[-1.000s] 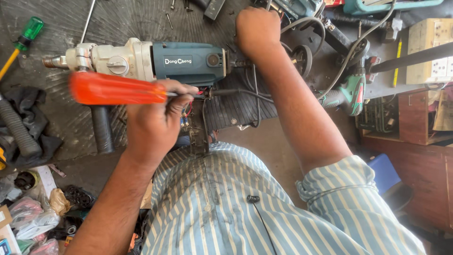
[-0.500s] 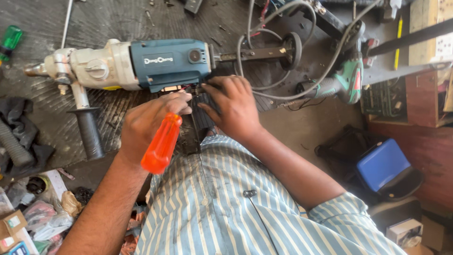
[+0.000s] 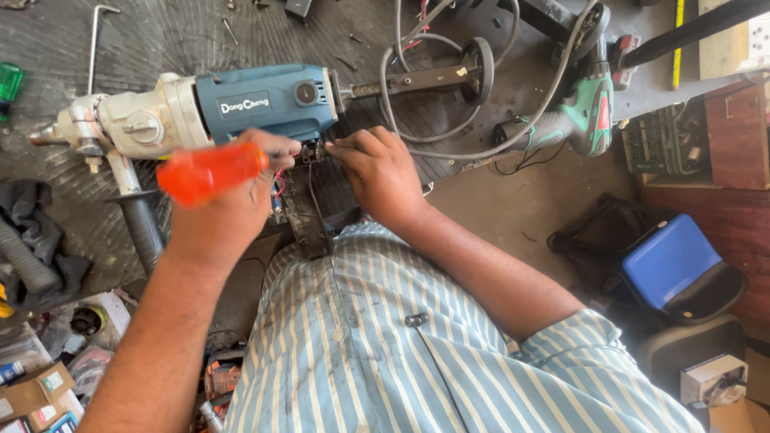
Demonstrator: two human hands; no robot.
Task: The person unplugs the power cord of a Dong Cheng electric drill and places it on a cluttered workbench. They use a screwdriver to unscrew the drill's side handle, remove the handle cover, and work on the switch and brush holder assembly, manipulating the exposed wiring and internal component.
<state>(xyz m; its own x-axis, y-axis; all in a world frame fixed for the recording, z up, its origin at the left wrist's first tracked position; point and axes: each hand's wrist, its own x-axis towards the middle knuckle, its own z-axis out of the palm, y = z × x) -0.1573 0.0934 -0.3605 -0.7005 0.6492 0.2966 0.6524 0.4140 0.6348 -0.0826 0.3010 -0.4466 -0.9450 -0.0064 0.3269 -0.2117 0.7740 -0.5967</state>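
Hands [image 3: 321, 172] meeting at drill's open rear, near middle of table [image 3: 200, 32]. Your left hand [image 3: 220, 212] gripping screwdriver [image 3: 210, 170] by orange handle, fingers fully closed, shaft hidden behind hand. Your right hand [image 3: 377, 172] pinching, fingertips closed at exposed wires [image 3: 278, 186]; held part too small to tell. Blue-and-silver drill [image 3: 200, 112] lying on side, nose pointing left. Keeping tip square in screw, pressing straight, steadying housing, holding wires clear of blade. Grey cable [image 3: 449, 120] looping far right; avoiding snag.

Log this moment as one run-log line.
left hand: holds orange-handled screwdriver | right hand: fingertips at wiring under blue drill | drill on bench
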